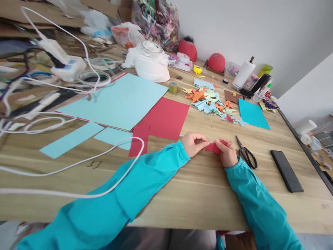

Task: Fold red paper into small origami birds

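Note:
A small piece of red paper (213, 148) is pinched between my two hands, just above the wooden table. My left hand (194, 143) is closed, thumb and forefinger at the paper's left end. At the other end, my right hand (227, 152) grips with the thumb on top. The fingers partly cover the paper, so its folds are hard to make out. Black-handled scissors (247, 152) lie right of my right hand. Behind my hands rests a pile of folded paper pieces (208, 100) in orange, blue, green and red.
Light blue sheets (117, 99) and a red sheet (166, 118) lie left, with cut strips (71, 139) in front. A white cable (109, 191) loops over my left sleeve. A phone (286, 171) lies far right, a turquoise sheet (253, 113) behind it. A white cloth bundle (152, 66) stands at the back.

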Action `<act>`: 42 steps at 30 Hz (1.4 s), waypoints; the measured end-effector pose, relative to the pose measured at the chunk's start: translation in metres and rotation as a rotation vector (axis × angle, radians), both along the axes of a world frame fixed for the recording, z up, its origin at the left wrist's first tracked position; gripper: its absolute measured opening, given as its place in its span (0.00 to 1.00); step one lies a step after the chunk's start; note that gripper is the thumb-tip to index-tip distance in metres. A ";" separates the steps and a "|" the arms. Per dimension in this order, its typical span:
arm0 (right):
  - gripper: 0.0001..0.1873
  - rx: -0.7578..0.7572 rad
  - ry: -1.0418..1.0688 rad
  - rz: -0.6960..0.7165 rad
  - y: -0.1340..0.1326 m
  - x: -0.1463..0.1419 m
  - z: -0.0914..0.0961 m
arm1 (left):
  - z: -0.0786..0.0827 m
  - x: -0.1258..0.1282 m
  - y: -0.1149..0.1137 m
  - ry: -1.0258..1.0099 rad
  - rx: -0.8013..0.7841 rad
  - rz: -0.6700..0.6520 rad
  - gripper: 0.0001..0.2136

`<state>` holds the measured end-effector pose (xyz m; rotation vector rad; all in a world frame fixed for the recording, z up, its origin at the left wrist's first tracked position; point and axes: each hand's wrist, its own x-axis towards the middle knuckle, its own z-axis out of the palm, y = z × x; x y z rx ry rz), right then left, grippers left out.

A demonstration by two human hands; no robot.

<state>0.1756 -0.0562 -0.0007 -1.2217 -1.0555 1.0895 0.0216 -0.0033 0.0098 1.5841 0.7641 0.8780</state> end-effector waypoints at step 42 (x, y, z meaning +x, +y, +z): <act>0.08 0.026 -0.011 -0.081 0.004 0.001 -0.006 | 0.010 0.001 0.005 -0.071 -0.421 0.103 0.16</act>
